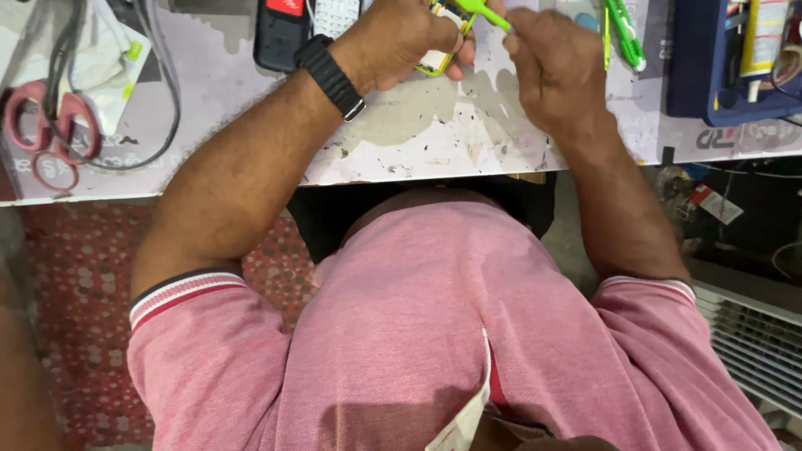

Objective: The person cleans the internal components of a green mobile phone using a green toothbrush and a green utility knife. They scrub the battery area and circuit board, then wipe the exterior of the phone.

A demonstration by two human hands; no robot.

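Two hands (401, 38) (555, 63) around slim glossy green tool (489, 12)

A small repair workbench.
Pink scissors (46, 125) and cables (159, 92) lie at the scuffed worktop's (418, 142) left edge, a blue tool tray (693, 75) at its right corner.

The picture's top edge, at twelve o'clock, cuts off the left hand's (401, 38) fingertips and most of the small yellow-edged device (441, 33) it grips. The right hand (555, 67) hides the green tool's (484, 12) lower end, and the blue tray (718, 63) at two o'clock runs out of view.
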